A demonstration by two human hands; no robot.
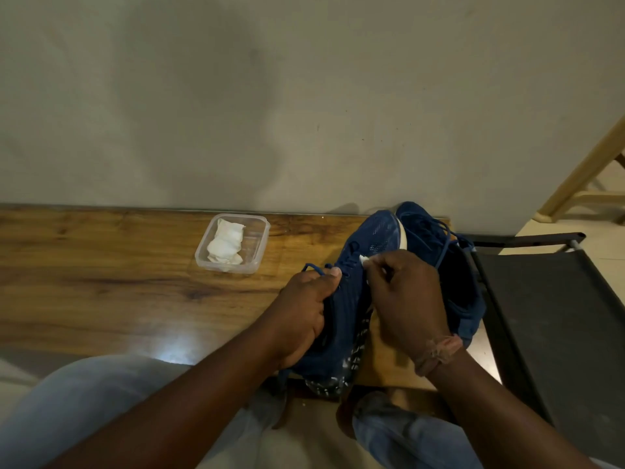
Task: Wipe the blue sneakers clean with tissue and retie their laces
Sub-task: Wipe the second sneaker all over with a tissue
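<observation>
Left hand: curled round the near sneaker, thumb up by the lace, holding it tilted on its side.
Right hand: fingers bunched, pinching a scrap of tissue against the shoe's upper.
Second sneaker: on the table just behind, touching the first.
Tub: clear, left of the shoes, more tissue inside.
Chair: dark, right of the table.

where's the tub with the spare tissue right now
In the head view the clear plastic tub sits on the wooden table near the wall, left of the two blue sneakers, with white tissue inside.
</observation>
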